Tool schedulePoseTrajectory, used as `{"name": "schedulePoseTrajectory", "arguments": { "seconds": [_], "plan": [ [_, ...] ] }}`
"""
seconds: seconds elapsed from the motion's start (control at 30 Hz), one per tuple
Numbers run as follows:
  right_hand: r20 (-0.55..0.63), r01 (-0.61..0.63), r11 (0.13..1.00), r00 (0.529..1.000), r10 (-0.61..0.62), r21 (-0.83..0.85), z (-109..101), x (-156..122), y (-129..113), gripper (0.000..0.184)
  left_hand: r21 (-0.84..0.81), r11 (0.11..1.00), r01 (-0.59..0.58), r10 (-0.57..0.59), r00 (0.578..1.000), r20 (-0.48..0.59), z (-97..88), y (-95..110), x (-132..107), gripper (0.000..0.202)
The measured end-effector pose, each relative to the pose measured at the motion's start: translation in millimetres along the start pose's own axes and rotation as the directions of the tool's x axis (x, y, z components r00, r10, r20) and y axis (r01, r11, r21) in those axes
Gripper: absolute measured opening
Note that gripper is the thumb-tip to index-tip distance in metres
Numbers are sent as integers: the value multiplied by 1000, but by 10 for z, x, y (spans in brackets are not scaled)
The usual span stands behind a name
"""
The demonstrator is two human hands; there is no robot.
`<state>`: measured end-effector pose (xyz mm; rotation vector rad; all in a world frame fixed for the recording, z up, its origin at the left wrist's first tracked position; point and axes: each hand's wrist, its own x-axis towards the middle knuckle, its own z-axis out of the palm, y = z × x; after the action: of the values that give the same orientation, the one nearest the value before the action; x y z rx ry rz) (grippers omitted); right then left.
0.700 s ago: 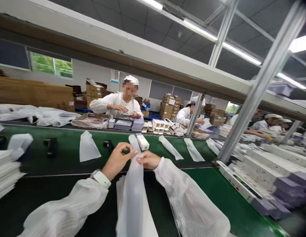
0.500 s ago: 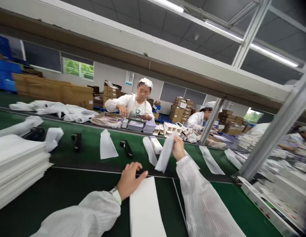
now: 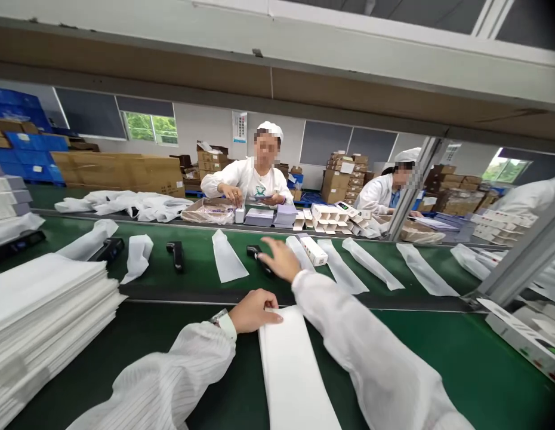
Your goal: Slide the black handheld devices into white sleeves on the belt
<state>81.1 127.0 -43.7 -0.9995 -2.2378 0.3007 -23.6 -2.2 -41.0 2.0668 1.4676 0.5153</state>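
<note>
My left hand (image 3: 253, 310) rests with curled fingers on the top end of a stack of white foam bags (image 3: 290, 370) lying on the green mat before me. My right hand (image 3: 281, 258) reaches out over the green conveyor belt (image 3: 197, 286), fingers spread, right at a small black device (image 3: 258, 258); whether it touches the device is unclear. It holds nothing. Just right of that hand lie a white foam bag (image 3: 342, 272) and a small white box (image 3: 314, 250).
A tall pile of white foam sheets (image 3: 40, 316) fills the left. More black devices (image 3: 176, 254) and foam bags (image 3: 226, 258) lie along the belt. Two co-workers in white sit across it with boxes (image 3: 331, 218). A metal post (image 3: 523, 257) rises at right.
My right hand laid down the foam bag it carried on the belt and swung left to the black device. My left hand stayed on the bag stack. The view turned left.
</note>
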Motion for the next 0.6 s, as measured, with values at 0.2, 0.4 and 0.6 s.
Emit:
{"name": "schedulePoseTrajectory", "arguments": {
  "seconds": [0.2, 0.4, 0.6],
  "plan": [
    [38, -311, 888, 947, 318, 339, 315, -94, 68, 33, 88, 994, -70, 82, 985, -149, 68, 57, 11, 18],
    [44, -238, 562, 941, 336, 792, -397, -380, 170, 66, 152, 976, -155, 194, 938, -287, 131, 52, -30, 9],
    [190, -253, 268, 952, 240, 929, -758, -693, -115, 90, 370, 889, -270, 409, 831, -376, 162, 9, -59, 15]
  ]
}}
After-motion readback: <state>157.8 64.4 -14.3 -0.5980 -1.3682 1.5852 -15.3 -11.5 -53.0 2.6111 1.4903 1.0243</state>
